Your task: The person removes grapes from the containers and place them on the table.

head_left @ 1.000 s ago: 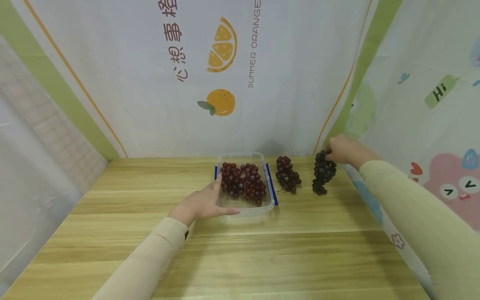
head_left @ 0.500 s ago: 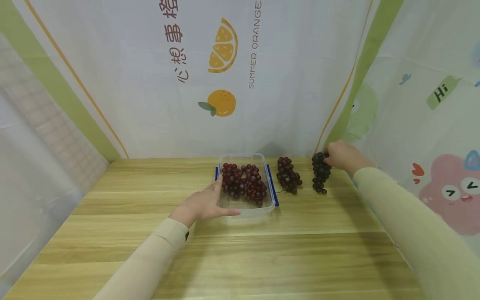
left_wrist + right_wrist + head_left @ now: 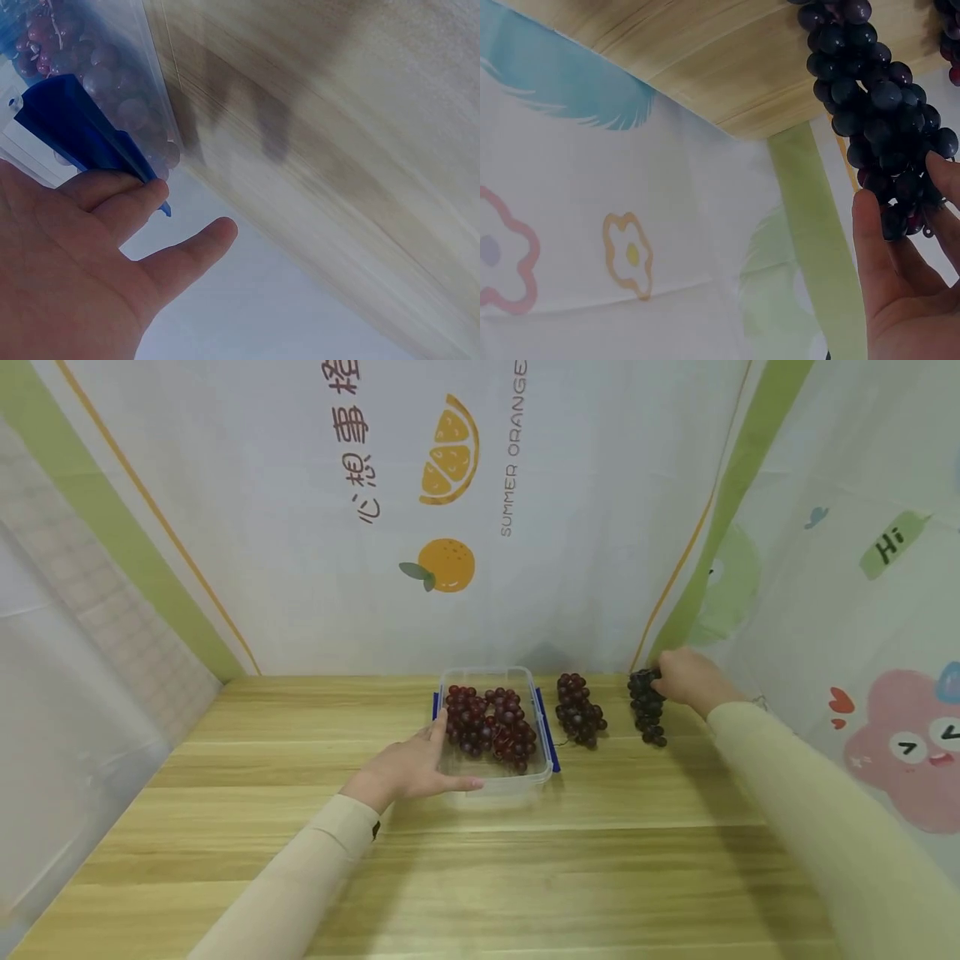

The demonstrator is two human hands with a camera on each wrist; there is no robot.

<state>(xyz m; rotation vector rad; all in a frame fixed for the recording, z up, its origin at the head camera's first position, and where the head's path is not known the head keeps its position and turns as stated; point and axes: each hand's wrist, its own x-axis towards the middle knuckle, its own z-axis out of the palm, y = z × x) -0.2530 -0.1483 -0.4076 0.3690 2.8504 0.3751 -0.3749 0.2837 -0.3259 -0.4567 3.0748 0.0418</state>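
Observation:
A clear plastic container (image 3: 498,782) with blue side latches stands on the table, holding dark red grapes (image 3: 513,731). My left hand (image 3: 405,767) rests against its left side and near corner, thumb and fingers spread. In the left wrist view its fingers touch a blue latch (image 3: 82,127). At the far right, my right hand (image 3: 688,678) pinches the upper end of a bunch of black grapes (image 3: 647,708). The right wrist view has thumb and fingers around the end of that bunch (image 3: 881,112). Between it and the container lies another dark red bunch (image 3: 578,714).
The wooden table (image 3: 480,877) ends at a white printed cloth (image 3: 570,568) hanging behind. Another printed cloth (image 3: 817,635) hangs along the right side, close to my right hand and sleeve.
My right hand has lowered slightly, and the black grapes have shifted from slanting one way to lying the other way, lower end to the right. The left hand and container stay put.

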